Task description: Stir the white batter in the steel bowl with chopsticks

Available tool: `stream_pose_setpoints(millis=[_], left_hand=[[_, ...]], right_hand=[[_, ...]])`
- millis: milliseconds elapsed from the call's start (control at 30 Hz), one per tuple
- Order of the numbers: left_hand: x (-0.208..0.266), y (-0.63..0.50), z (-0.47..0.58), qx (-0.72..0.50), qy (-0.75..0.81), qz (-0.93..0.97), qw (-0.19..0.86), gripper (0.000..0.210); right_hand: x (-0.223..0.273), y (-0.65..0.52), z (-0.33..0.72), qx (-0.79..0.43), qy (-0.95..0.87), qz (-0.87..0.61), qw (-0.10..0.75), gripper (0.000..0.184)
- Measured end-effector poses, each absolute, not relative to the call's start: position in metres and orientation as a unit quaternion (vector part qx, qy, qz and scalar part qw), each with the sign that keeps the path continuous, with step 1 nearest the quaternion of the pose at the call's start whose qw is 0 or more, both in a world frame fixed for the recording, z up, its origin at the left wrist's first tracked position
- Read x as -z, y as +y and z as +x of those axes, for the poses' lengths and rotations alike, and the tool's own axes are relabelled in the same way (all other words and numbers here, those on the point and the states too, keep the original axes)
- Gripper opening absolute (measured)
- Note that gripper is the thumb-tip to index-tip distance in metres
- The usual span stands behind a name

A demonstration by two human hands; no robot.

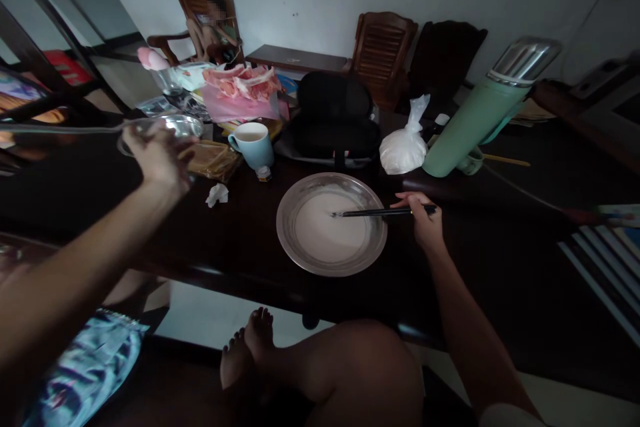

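A wide steel basin (286,240) stands on the dark table with a smooth, off-white liquid (325,230) in it. My right hand (424,213) grips black chopsticks (383,212) held almost level over the rim, their tips at the liquid. On the other side, my left hand (160,155) is blurred by motion at a shiny metal bowl (184,125); whether its fingers hold the rim is unclear. Close to that hand lie a clear-wrapped brown pack (213,159) and a crumpled white tissue (217,195). A light blue mug (256,147) stands to their right.
Behind the basin sits an open black case (333,120). Further right are a tied bag of white powder (404,147) and a tall green thermos (473,117). Raw meat (245,83) lies on pink plastic at the back. A person (215,30) sits in a wooden chair.
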State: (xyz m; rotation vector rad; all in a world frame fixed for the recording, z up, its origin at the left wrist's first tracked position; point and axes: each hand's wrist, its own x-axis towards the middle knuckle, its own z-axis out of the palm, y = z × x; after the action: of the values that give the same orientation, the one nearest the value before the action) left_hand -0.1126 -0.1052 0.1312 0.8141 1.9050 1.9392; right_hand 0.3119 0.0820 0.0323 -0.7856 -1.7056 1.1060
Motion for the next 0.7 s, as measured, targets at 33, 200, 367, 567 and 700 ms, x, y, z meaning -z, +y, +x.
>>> stream_pose_setpoints(millis=[33,200,367,567,700], left_hand=[[-0.122,-0.105,-0.101,-0.698,0.663,0.241,0.120,0.039],[-0.087,-0.110,-0.035,-0.711,0.646,0.207,0.188,0.026],[-0.062,-0.113,0.001,-0.655,0.681,0.195,0.263,0.023],[-0.037,-0.103,0.014,-0.624,0.675,0.220,0.325,0.030],[-0.028,-0.096,0.017,-0.598,0.690,0.280,0.296,0.034]], right_hand=[[-0.032,0.081,0.312,-0.448,-0.694,-0.319,0.464,0.035],[-0.034,0.078,0.310,-0.457,-0.727,-0.289,0.423,0.036],[-0.036,0.080,0.312,-0.453,-0.704,-0.307,0.453,0.037],[-0.034,0.076,0.311,-0.459,-0.742,-0.272,0.406,0.035],[-0.032,0.081,0.315,-0.455,-0.711,-0.303,0.442,0.034]])
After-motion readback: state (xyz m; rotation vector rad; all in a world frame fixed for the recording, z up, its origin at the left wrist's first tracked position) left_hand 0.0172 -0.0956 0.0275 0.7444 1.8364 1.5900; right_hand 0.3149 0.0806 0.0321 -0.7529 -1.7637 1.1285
